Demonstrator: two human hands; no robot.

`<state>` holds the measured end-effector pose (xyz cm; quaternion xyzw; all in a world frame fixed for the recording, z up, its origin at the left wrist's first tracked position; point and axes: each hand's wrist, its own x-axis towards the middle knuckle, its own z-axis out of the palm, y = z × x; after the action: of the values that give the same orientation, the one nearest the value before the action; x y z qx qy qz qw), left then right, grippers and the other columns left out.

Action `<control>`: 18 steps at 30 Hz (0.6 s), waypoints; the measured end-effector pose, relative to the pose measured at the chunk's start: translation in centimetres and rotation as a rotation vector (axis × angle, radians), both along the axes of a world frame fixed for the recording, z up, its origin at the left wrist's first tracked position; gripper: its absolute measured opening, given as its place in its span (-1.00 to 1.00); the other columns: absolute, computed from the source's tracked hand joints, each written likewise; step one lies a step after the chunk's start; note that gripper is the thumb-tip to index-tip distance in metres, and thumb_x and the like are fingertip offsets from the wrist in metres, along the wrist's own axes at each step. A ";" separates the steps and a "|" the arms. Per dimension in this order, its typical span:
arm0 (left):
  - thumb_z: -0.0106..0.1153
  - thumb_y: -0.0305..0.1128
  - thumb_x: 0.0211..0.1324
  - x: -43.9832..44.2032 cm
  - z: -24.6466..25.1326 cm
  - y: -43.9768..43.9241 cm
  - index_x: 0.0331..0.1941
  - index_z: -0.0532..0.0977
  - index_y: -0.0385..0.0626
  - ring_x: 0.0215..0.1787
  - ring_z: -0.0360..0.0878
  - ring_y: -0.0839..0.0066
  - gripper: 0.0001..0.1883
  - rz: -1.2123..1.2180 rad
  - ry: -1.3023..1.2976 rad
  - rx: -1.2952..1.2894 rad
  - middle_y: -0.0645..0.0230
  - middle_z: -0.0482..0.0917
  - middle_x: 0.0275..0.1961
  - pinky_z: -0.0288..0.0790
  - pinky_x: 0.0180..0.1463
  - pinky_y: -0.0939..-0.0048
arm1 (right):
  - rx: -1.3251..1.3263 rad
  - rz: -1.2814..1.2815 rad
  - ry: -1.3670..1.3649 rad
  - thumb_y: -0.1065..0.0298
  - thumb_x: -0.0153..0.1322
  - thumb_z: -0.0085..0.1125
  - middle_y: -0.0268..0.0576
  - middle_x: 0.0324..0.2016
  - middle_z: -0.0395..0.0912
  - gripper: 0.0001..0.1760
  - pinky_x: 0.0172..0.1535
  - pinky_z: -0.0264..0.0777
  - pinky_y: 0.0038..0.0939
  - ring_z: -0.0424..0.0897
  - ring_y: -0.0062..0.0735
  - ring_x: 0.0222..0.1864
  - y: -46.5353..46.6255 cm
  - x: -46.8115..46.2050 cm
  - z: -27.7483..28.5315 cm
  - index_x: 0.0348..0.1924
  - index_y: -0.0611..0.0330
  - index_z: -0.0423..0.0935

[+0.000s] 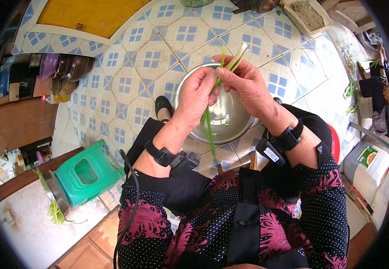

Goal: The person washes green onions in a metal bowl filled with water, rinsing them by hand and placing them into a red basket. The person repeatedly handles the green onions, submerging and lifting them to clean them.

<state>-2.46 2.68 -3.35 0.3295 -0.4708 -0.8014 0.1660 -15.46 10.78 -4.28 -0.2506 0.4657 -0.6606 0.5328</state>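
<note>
A leafy green stalk with a pale stem (236,59), perhaps a scallion or garlic shoot, is held between both hands above a round metal basin (223,114) on the floor. My left hand (199,90) grips its green part, and long leaves hang below the fingers over the basin. My right hand (246,82) pinches the stalk near its pale end, thumb close to the left fingertips. The basin's inside is shiny, partly hidden by the hands; a small green bit shows in it.
A green plastic stool (103,178) stands at left, beside a metal bowl (55,191) with greens. Loose green leaves (350,90) lie along the right wall. A plastic jug (366,168) is at lower right; a tray of grey ash or soil (307,15) sits at upper right.
</note>
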 end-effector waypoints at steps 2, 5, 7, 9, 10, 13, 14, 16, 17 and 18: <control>-0.01 -0.13 0.36 0.0 0.1 0.0 -0.18 0.44 -0.13 -0.59 0.22 0.77 -0.72 0.011 -0.021 0.032 0.53 0.40 -0.48 0.12 -0.56 0.70 | 0.007 0.021 0.021 0.21 0.44 0.18 -0.36 -0.35 0.58 -0.69 -0.26 0.38 -0.63 0.48 -0.70 -0.39 -0.1 0.1 0.0 -0.05 0.22 0.55; -0.02 -0.14 0.37 0.0 0.3 0.2 -0.16 0.43 -0.14 -0.57 0.24 0.78 -0.72 -0.018 -0.022 -0.031 0.52 0.40 -0.48 0.12 -0.56 0.72 | 0.029 0.037 -0.033 0.20 0.46 0.15 -0.35 -0.35 0.59 -0.70 -0.27 0.41 -0.62 0.49 -0.69 -0.41 0.0 0.0 0.2 -0.08 0.22 0.57; -0.02 -0.14 0.37 0.0 0.4 0.2 -0.13 0.43 -0.15 -0.56 0.25 0.78 -0.71 -0.051 -0.041 -0.103 0.52 0.41 -0.47 0.13 -0.55 0.73 | 0.015 0.026 -0.148 0.19 0.47 0.13 -0.35 -0.35 0.59 -0.71 -0.28 0.43 -0.61 0.49 -0.68 -0.41 0.0 -0.1 0.3 -0.10 0.22 0.58; -0.02 -0.13 0.37 0.0 0.5 0.1 -0.10 0.44 -0.16 -0.54 0.26 0.79 -0.69 -0.077 -0.088 -0.168 0.51 0.42 -0.46 0.14 -0.54 0.74 | 0.103 -0.008 -0.152 0.19 0.47 0.13 -0.34 -0.36 0.59 -0.71 -0.28 0.45 -0.60 0.50 -0.68 -0.41 -0.1 -0.2 0.3 -0.11 0.24 0.58; -0.02 -0.14 0.37 0.1 0.6 -0.1 -0.10 0.43 -0.15 -0.54 0.27 0.79 -0.70 -0.106 -0.075 -0.116 0.51 0.42 -0.46 0.15 -0.54 0.74 | 0.185 -0.032 -0.137 0.20 0.47 0.13 -0.33 -0.36 0.59 -0.71 -0.28 0.46 -0.59 0.50 -0.68 -0.41 -0.2 -0.3 0.3 -0.12 0.24 0.58; -0.02 -0.15 0.37 0.4 1.0 -1.0 -0.12 0.44 -0.15 -0.53 0.28 0.78 -0.71 -0.173 -0.065 -0.027 0.51 0.42 -0.46 0.16 -0.52 0.73 | 0.137 -0.012 -0.168 0.19 0.46 0.14 -0.33 -0.38 0.58 -0.71 -0.31 0.46 -0.59 0.50 -0.69 -0.43 -0.2 -0.9 0.3 -0.16 0.26 0.59; -0.03 -0.15 0.37 0.5 1.1 -1.1 -0.13 0.44 -0.15 -0.53 0.28 0.78 -0.72 -0.185 -0.080 -0.042 0.52 0.41 -0.47 0.17 -0.52 0.72 | 0.139 -0.031 -0.137 0.18 0.46 0.15 -0.33 -0.39 0.58 -0.71 -0.32 0.46 -0.59 0.50 -0.69 -0.44 -0.3 -1.1 0.3 -0.17 0.26 0.59; -0.02 -0.16 0.37 0.6 1.3 -1.3 -0.11 0.44 -0.14 -0.54 0.26 0.79 -0.72 -0.247 -0.124 -0.144 0.55 0.40 -0.48 0.16 -0.52 0.73 | 0.156 -0.074 -0.068 0.17 0.45 0.16 -0.33 -0.42 0.58 -0.71 -0.35 0.47 -0.59 0.49 -0.69 -0.47 -0.5 -1.5 0.4 -0.19 0.26 0.59; -0.01 -0.16 0.36 0.7 1.3 -1.3 -0.08 0.44 -0.13 -0.55 0.24 0.79 -0.72 -0.297 -0.155 -0.230 0.56 0.39 -0.48 0.15 -0.52 0.74 | 0.145 -0.069 -0.055 0.15 0.44 0.18 -0.33 -0.45 0.57 -0.70 -0.35 0.44 -0.61 0.50 -0.68 -0.48 -0.5 -1.7 0.4 -0.21 0.25 0.59; 0.00 -0.16 0.35 0.7 1.4 -1.3 -0.05 0.44 -0.13 -0.56 0.23 0.80 -0.71 -0.348 -0.186 -0.316 0.57 0.39 -0.47 0.13 -0.52 0.76 | 0.145 -0.070 -0.040 0.14 0.43 0.19 -0.33 -0.47 0.57 -0.69 -0.34 0.42 -0.63 0.51 -0.66 -0.49 -0.4 -1.9 0.6 -0.23 0.25 0.59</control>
<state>-1.72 1.37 -1.94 0.2856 -0.6532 -0.7006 0.0312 -17.37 10.36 -3.73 -0.1817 0.5101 -0.6483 0.5352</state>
